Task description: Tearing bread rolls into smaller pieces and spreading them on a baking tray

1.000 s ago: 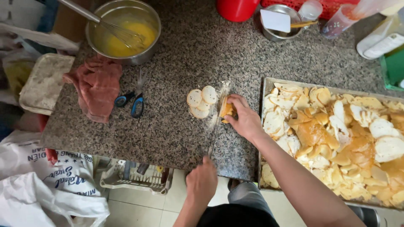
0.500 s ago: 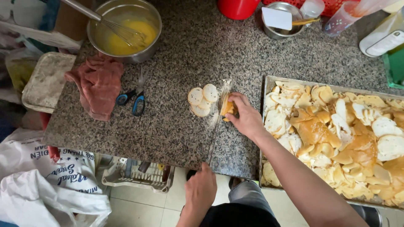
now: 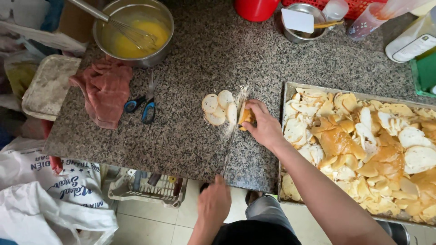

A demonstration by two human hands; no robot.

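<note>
The person stands at the near edge of a speckled granite table [image 3: 190,140], cutting bread. The left hand [image 3: 213,204] sits low by the table's edge with its fingers wrapped tight around the handle of a long knife [image 3: 234,131], whose blade runs away across the stone. The right hand [image 3: 263,127] lies on the table just beside the blade, its fingers curled and pinching a small golden end of bread [image 3: 245,117] against the knife. Just left of the blade lie a few pale round slices [image 3: 217,108], overlapping one another. To the right, touching the person's forearm, a metal tray [image 3: 287,90] is heaped with bread slices and crusts. At the far left a steel bowl [image 3: 134,31] holds yellow beaten egg and a whisk; a reddish cloth [image 3: 106,90] lies crumpled in front of it, with blue-handled scissors [image 3: 143,106] beside. Along the far edge stand a red container [image 3: 256,8], a small steel dish with a white square card [image 3: 299,20] across it, and a white bottle with a pale label [image 3: 413,41]. Below the table on the left sits a white plastic bag with blue print [image 3: 54,195].
</note>
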